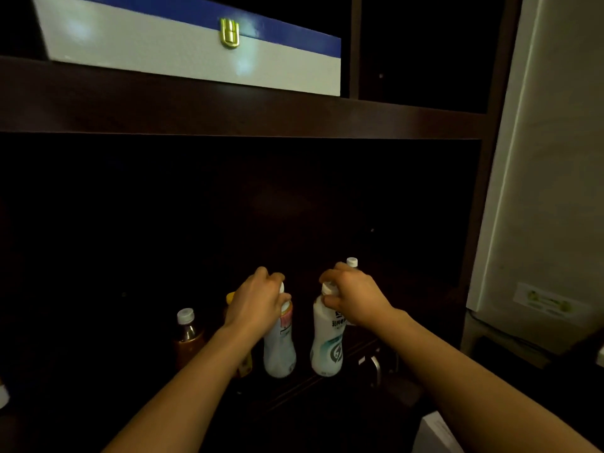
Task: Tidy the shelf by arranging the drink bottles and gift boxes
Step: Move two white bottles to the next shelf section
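Nearest my view, the left forearm [196, 380] and the right forearm [457, 364] reached into the dark lower shelf [304, 387]. The left hand [258, 305] had its fingers curled round the neck of the pink-label bottle [280, 351]. The right hand [354, 297] pinched the cap end of the teal-label bottle [327, 341]. Both bottles stood upright, side by side and just apart, near the shelf's front edge.

I judged the risk lay in those high grips: held only at the top, either bottle could swing at its base and knock its neighbour. Behind the left hand a yellow-capped bottle [230, 297] was mostly hidden, and a brown bottle [189, 341] stood further left. A white-capped bottle [352, 262] sat just behind the right hand. A careless wrist could have tipped any of them in that gloom, and I could not tell how much room lay at the back. Above, the blue-and-white gift box [196, 57] rested on the upper board [228, 116], well apart from the hands.
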